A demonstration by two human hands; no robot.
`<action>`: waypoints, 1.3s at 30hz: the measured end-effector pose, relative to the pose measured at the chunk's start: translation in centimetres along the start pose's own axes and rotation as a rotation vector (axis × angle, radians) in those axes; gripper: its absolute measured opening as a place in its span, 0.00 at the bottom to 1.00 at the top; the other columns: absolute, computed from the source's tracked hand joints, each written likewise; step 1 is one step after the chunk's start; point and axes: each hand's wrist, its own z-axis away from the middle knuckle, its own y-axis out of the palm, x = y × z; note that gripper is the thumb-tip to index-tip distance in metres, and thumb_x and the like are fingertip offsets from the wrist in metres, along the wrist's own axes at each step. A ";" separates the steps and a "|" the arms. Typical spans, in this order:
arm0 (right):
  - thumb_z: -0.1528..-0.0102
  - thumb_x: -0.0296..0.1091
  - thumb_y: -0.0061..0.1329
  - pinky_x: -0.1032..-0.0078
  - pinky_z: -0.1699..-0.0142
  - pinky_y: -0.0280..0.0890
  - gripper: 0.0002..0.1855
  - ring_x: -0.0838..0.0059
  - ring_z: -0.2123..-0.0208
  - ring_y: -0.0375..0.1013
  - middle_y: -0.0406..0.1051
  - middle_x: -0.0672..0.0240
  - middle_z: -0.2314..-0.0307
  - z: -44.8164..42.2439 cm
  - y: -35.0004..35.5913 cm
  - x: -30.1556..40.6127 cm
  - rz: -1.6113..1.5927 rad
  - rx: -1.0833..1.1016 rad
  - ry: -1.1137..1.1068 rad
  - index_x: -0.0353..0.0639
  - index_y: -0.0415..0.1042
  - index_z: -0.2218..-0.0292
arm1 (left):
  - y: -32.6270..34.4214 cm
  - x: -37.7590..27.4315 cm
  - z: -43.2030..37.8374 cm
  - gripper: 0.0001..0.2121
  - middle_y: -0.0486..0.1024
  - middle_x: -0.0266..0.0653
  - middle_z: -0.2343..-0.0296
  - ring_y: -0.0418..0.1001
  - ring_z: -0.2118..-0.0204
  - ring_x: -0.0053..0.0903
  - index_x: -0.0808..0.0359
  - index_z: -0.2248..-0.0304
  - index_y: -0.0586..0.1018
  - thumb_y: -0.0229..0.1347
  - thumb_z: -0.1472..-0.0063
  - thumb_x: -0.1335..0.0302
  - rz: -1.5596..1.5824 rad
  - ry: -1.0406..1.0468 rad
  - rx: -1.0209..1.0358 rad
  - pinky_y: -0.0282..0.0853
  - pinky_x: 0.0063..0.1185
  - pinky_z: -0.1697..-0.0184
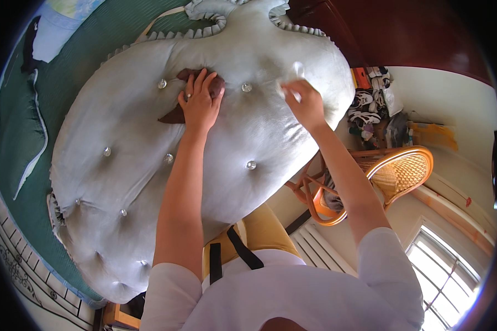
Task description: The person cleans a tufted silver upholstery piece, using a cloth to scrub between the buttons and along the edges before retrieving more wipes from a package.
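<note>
A large silvery grey tufted cushion (227, 124) with a ruffled edge and clear crystal-like buttons (247, 87) lies before me on a green bed cover. My left hand (200, 101) rests on a dark brown cloth (173, 116), part of it bunched under and between the fingers, against the cushion. To the right, my right hand (303, 99) is raised near the cushion's upper right part, fingers curled, blurred by motion. Something small, whitish and shiny shows at its fingertips; whether it is held, or is a button behind them, I cannot tell.
The green bed cover (66, 82) spreads to the left, with a green pillow (20, 136) on it. A dark red glossy wooden surface (389, 37) borders the top right. Beyond the right arm are shoes (362, 116), a rattan chair (401, 169) and a barred window (447, 273).
</note>
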 end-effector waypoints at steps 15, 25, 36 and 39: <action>0.54 0.23 0.39 0.83 0.64 0.61 0.09 0.80 0.73 0.65 0.68 0.70 0.76 17.8 -5.0 -2.0 -1.046 -0.774 0.942 0.35 0.70 0.70 | 3.3 -15.3 9.4 0.20 0.66 0.41 0.55 0.63 0.50 0.40 0.68 0.55 0.72 0.55 0.48 0.70 0.136 0.221 0.324 0.62 0.35 0.49; 0.51 0.25 0.39 0.81 0.57 0.60 0.10 0.77 0.67 0.67 0.69 0.70 0.72 18.3 -0.6 -4.4 -1.272 -0.663 0.866 0.37 0.71 0.67 | 2.1 -12.2 -3.8 0.14 0.69 0.47 0.58 0.65 0.54 0.43 0.65 0.62 0.74 0.50 0.38 0.63 0.325 0.140 -0.296 0.59 0.37 0.50; 0.51 0.34 0.32 0.68 0.49 0.61 0.20 0.66 0.59 0.68 0.70 0.63 0.62 21.2 3.3 -7.4 -1.835 -0.885 0.994 0.39 0.69 0.60 | 3.8 -14.4 18.3 0.13 0.71 0.42 0.65 0.67 0.54 0.39 0.65 0.68 0.77 0.60 0.51 0.67 0.095 0.552 0.693 0.70 0.32 0.60; 0.51 0.37 0.33 0.63 0.47 0.59 0.21 0.65 0.55 0.67 0.70 0.66 0.59 20.0 2.9 -8.1 -1.829 -0.926 1.074 0.43 0.69 0.58 | 0.6 -12.3 14.7 0.04 0.74 0.35 0.74 0.71 0.62 0.36 0.57 0.74 0.79 0.59 0.53 0.73 0.389 0.557 0.330 0.67 0.31 0.63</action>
